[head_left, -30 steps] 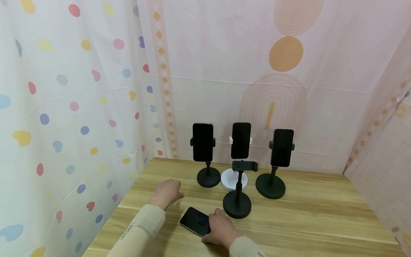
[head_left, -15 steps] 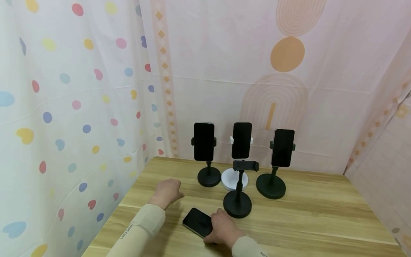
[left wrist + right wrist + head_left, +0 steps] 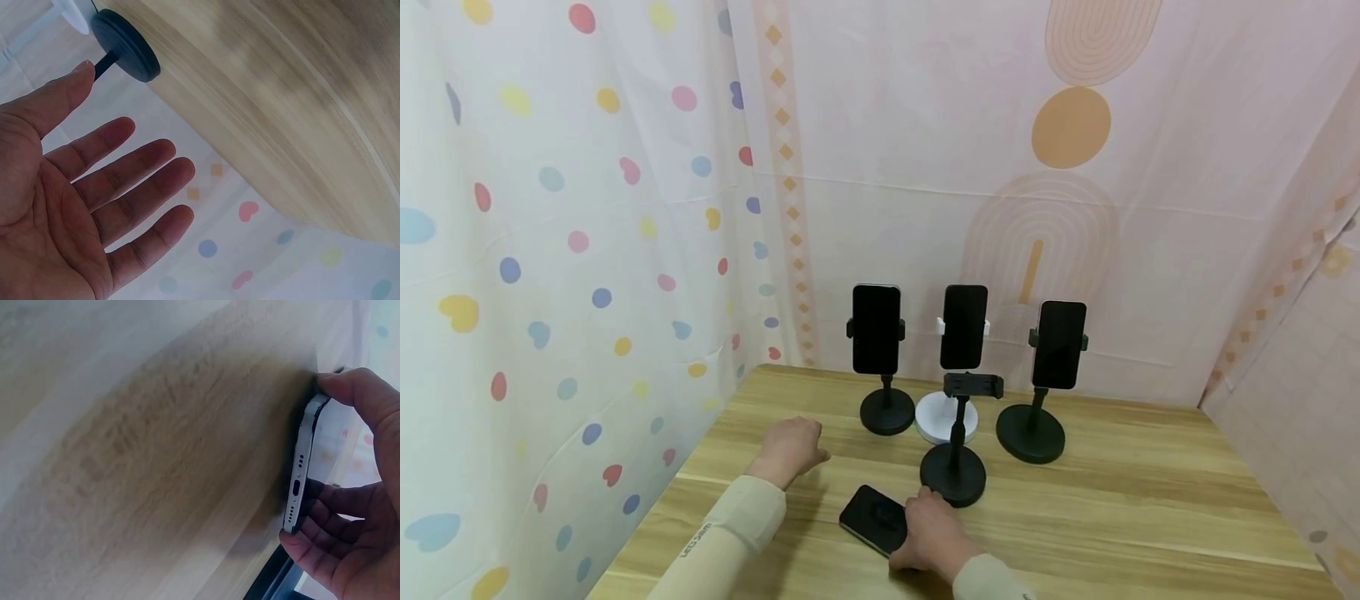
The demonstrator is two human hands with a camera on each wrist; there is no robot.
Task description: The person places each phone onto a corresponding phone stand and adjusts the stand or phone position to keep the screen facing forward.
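A smartphone (image 3: 872, 518) with a dark screen lies face up, low over the wooden table near its front. My right hand (image 3: 934, 533) grips it by the edges at its right end. From the right wrist view, the thumb and a finger span the phone's (image 3: 299, 469) silver end, which shows its charging port. My left hand (image 3: 790, 450) is held to the left of the phone, holding nothing. Its fingers (image 3: 134, 194) are spread and loosely straight in the left wrist view. Just beyond the phone stands a black phone stand (image 3: 953, 475) with a bare holder on top.
Behind it are three more stands bearing upright phones: a black one (image 3: 887, 412) at left, a white one (image 3: 936, 421) in the middle and a dark green one (image 3: 1032, 433) at right. Patterned curtains (image 3: 880, 125) hang along the table's (image 3: 1150, 500) back and sides.
My right hand has shifted a little to the right, taking the phone with it. The left hand has stayed in place.
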